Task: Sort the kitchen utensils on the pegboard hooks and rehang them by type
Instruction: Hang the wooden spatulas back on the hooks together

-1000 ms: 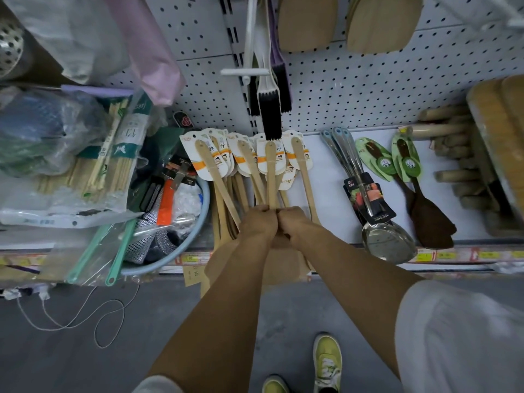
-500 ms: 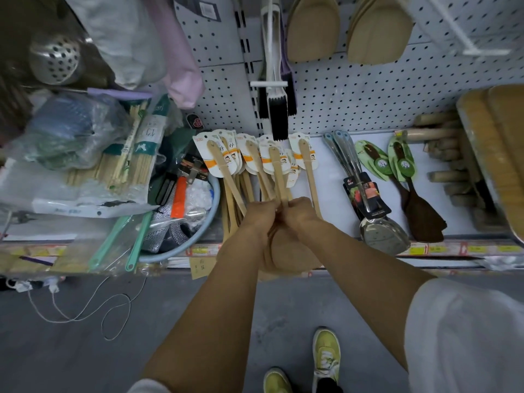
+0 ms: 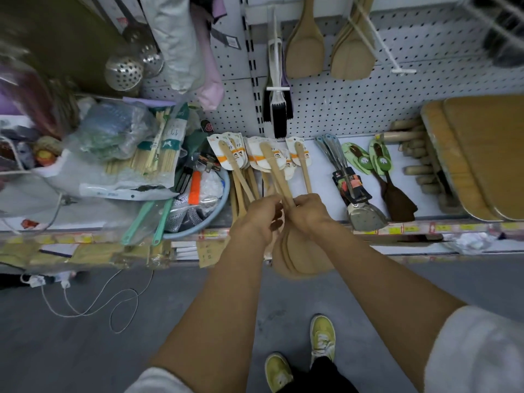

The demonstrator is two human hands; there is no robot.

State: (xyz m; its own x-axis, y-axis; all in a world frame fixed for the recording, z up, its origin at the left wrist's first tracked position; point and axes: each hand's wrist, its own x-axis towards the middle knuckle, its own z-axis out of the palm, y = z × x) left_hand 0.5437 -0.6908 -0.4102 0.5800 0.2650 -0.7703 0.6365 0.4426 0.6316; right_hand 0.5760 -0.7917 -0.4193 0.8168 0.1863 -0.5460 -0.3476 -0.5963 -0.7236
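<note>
I see the white pegboard filling the top from 11 to 2 o'clock, with two pale wooden spatulas hanging at 12 and black-bristled brushes just below them. Along the shelf at 3 o'clock lie cutting boards, dark spatulas and a steel turner. At centre I hold the bundle of carded wooden spatulas, blades hanging toward 6, cards fanned toward 12. My left hand is curled round the handles; my right hand, touching it, grips them too.
</note>
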